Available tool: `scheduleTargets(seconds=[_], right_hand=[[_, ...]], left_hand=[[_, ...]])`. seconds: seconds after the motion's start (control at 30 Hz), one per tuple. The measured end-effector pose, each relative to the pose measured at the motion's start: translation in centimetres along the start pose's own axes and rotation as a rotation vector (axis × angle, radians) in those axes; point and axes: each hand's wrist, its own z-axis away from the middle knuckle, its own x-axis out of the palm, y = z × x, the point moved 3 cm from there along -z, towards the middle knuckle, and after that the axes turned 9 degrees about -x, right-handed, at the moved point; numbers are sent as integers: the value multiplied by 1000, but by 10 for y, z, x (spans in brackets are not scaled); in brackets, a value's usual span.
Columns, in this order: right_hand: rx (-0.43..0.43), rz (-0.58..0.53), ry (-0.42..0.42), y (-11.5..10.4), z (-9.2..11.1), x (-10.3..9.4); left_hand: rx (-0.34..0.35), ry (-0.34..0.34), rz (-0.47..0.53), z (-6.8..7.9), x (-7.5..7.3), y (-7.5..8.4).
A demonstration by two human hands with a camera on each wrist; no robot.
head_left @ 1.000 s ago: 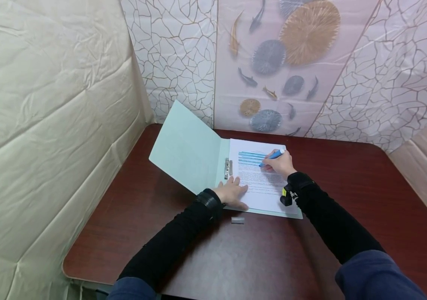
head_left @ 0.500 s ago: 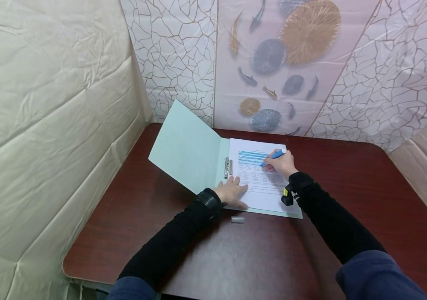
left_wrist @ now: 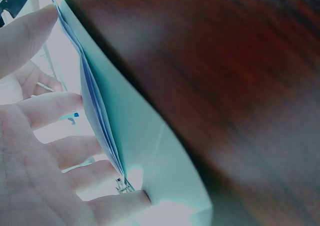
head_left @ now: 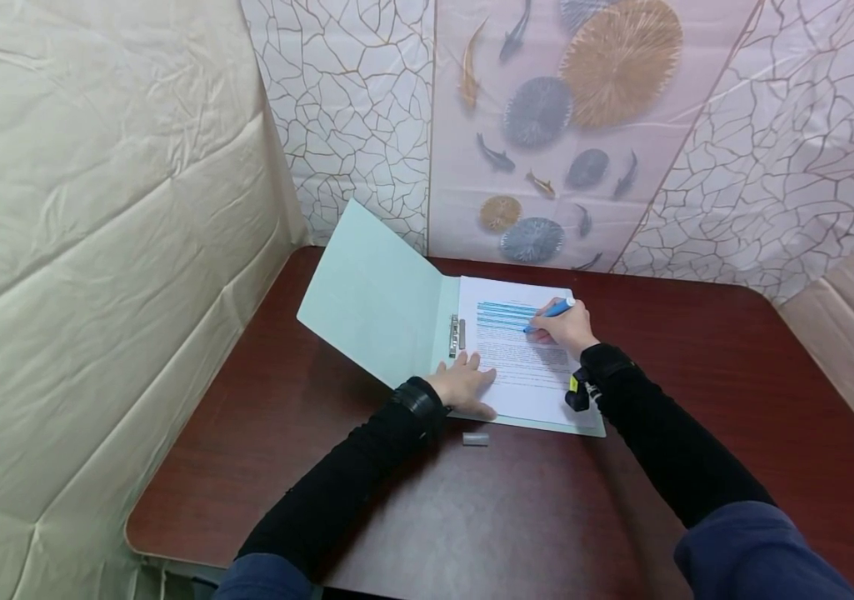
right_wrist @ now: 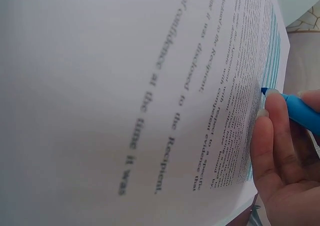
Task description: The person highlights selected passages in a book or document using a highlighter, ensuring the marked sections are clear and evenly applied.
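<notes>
Head view: A pale green clip folder [head_left: 370, 300] lay spread near the rear edge of the wooden table [head_left: 659, 517], its cover tilted up at left; a patterned wall covering [head_left: 531, 150] bounded the space behind. A printed sheet [head_left: 524, 400] occupied the right half, beside the metal clip [head_left: 456, 336]. The left hand [head_left: 464, 387] rested on the sheet's lower left corner, fingers spread, gripping nothing. The right hand [head_left: 561, 327] pinched a blue highlighter [head_left: 557, 308] over the sheet's upper part. Tabletop extended right of the folder and toward the near edge; a small grey cylinder [head_left: 475, 440] lay just beside the folder's lower edge.

Left wrist view: The left fingers stood well separated. Layered paper edges bowed slightly above the green board, whose edge bordered the tabletop diagonally.

Right wrist view: Fingers curled about the highlighter's barrel, its tip at the blue-marked lines; white page stretched toward the camera.
</notes>
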Motion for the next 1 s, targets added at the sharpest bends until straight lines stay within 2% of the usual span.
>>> scheduleTargets(seconds=[0.4,1.0], right_hand=[[-31,-62,-8,-2,2,-4],[-11,16,-1,-2,5,-7]], left_hand=[[12,13,-14,2,-1,1],[8,5,-4,1,0,0]])
